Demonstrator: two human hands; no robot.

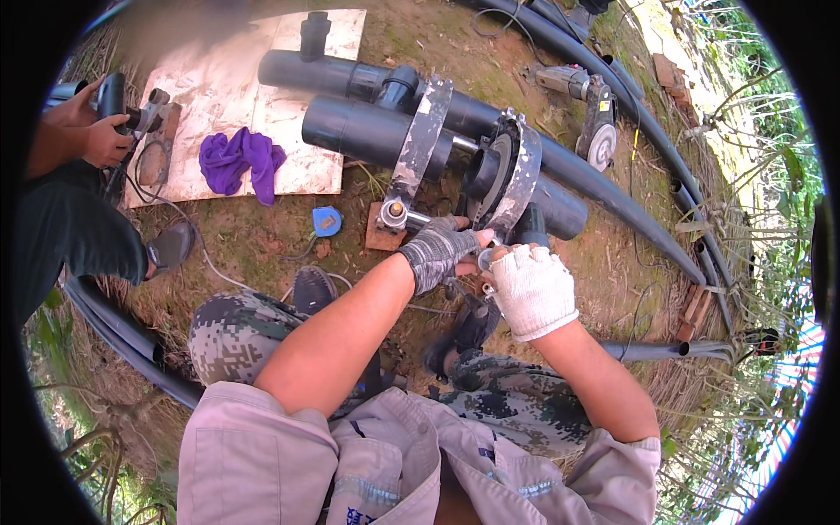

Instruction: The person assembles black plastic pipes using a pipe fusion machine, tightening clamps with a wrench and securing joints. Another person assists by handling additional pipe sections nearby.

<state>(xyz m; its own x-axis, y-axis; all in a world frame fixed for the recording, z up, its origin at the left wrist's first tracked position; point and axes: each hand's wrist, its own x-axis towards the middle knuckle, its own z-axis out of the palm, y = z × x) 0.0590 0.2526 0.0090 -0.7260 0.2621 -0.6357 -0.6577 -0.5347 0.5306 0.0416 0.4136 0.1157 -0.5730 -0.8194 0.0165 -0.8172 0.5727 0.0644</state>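
My left hand [436, 254], in a grey striped fingerless glove, is closed at the lower end of a scuffed metal clamp ring [525, 171]. My right hand [534, 291], in a white knit glove, has its fingers curled against a small silvery metal part [486, 260] at that same spot. Both hands nearly meet there, so exactly what each grips is hidden. To the left, a second clamp ring [420, 144] goes round a thick black pipe [360, 131]. A metal rod [424, 220] runs from its foot toward my left hand. Between the rings, a short black pipe piece [480, 172] shows.
A purple cloth [241, 164] lies on a pale board [302, 114], with a blue tape measure [327, 221] nearby. At the right rests a power tool with a round disc [602, 144]. Long black pipes [656, 131] curve beyond. Another person's hands [101, 131] hold a black piece at far left.
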